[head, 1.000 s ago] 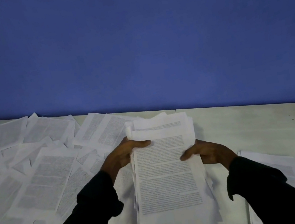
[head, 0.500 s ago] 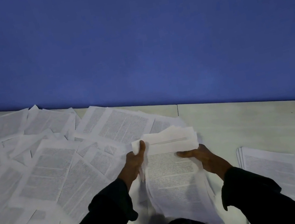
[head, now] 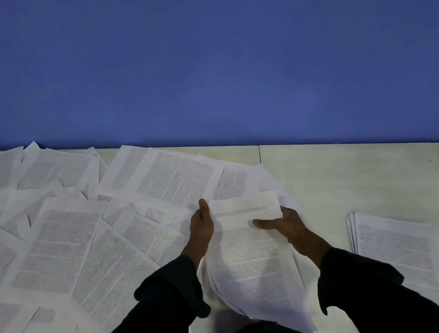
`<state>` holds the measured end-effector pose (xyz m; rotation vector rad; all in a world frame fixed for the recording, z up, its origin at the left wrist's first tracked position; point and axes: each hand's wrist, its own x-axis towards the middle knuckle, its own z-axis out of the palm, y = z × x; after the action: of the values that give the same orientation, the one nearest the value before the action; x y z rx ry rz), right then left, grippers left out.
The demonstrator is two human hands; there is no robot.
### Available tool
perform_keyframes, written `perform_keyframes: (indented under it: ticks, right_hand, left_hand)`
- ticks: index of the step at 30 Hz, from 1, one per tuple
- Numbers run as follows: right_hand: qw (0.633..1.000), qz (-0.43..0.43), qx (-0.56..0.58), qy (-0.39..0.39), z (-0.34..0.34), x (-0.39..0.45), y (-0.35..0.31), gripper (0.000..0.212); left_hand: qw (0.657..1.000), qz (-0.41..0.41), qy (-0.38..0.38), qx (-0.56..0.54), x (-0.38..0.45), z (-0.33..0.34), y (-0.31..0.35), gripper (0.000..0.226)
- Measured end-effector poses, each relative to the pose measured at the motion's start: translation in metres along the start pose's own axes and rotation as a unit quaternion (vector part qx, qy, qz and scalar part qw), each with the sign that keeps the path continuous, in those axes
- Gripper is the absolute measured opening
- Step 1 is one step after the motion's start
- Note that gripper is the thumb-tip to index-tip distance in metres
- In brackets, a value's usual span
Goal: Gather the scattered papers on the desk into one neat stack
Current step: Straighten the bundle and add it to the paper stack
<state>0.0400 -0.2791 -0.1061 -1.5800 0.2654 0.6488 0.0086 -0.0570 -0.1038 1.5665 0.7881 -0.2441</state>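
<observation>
Office: desk (head: pixel 360 171), printed papers (head: pixel 73 242)

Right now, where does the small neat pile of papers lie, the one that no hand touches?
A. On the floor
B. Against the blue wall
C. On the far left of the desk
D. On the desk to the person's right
D: the neat pile lies flat on the desk, to the right of the right hand, apart from it.

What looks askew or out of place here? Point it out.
The held bundle is ragged: its sheets fan out and droop at the near end, gripped by the left hand and right hand. Loose sheets lie overlapping at all angles on the desk. The small stack at right looks fairly even.
</observation>
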Motion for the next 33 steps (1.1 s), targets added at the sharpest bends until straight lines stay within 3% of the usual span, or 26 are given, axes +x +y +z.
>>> perform_keyframes:
  ticks: [6,9,12,15,18,21,24,26,28,33]
  right_hand:
    - [0.999,-0.009,0.021,0.047,0.001,0.010,0.000,0.052]
    - [0.999,-0.010,0.031,0.038,-0.006,0.010,0.004,0.050]
    - [0.998,0.008,0.049,0.033,-0.013,0.004,0.007,0.045]
    - [0.995,0.074,0.041,-0.057,-0.026,-0.003,0.016,0.038]
    - [0.977,0.121,0.052,-0.166,-0.040,-0.013,0.037,0.048]
    - [0.976,0.151,0.056,-0.146,-0.043,-0.020,0.044,0.044]
    - [0.985,0.147,0.033,-0.088,-0.038,-0.025,0.031,0.039]
    - [0.985,0.145,0.023,-0.089,-0.034,-0.028,0.022,0.039]
    - [0.982,0.143,0.062,-0.104,-0.034,-0.029,0.019,0.042]
    - [0.952,0.124,0.278,-0.039,-0.030,-0.034,0.030,0.048]
  left_hand:
    - [0.999,-0.006,-0.008,0.049,0.012,0.009,0.003,0.069]
    - [0.996,0.012,-0.093,-0.004,0.015,0.003,-0.010,0.054]
    - [0.977,0.019,-0.212,-0.021,0.008,-0.009,-0.030,0.057]
    - [0.956,-0.024,-0.287,-0.060,-0.010,-0.017,-0.051,0.057]
    - [0.937,-0.081,-0.339,-0.022,-0.029,-0.020,-0.079,0.057]
    - [0.964,-0.103,-0.245,-0.020,-0.031,-0.020,-0.088,0.062]
    - [0.983,-0.086,-0.117,-0.111,-0.020,-0.021,-0.068,0.056]
    - [0.977,-0.070,-0.064,-0.189,-0.011,-0.021,-0.052,0.044]
    - [0.970,-0.058,-0.043,-0.231,-0.009,-0.017,-0.040,0.046]
    - [0.933,-0.073,0.024,-0.351,-0.011,-0.003,-0.040,0.042]
